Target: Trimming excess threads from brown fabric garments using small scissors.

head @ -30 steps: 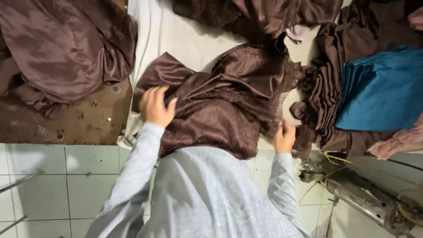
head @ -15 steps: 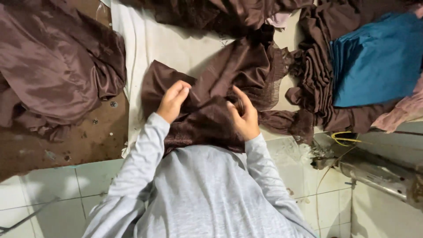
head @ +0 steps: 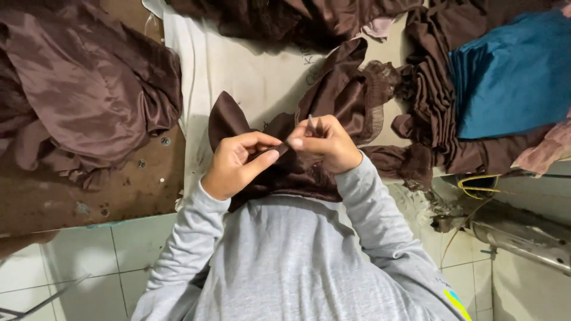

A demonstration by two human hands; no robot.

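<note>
White cloth covers the surface [head: 238, 77] in front of you, with bare brown board to its left and pale floor tiles below. Your left hand [head: 235, 163] sits just below a dark brown satin piece [head: 333, 101], wrist bent inward, fingers curled and the thumb pressed across the cloth's edge; its grip is closed on the satin. Your right hand [head: 324, 145] is close beside it, nearly touching, knuckles turned up and fingers bunched, pinching the same satin. A thin pale sliver stands up between those fingers; you cannot tell what it is. Both grey sleeves angle in from your chest, elbows out.

The satin lies bunched in the middle of the surface, one pointed flap standing up left of your hands, the rest trailing up and right to a frilled edge. A big brown heap [head: 77, 89] lies at far left, well apart. More brown cloth runs along the top, and a folded blue stack [head: 511, 77] rests at far right on brown folds.
</note>
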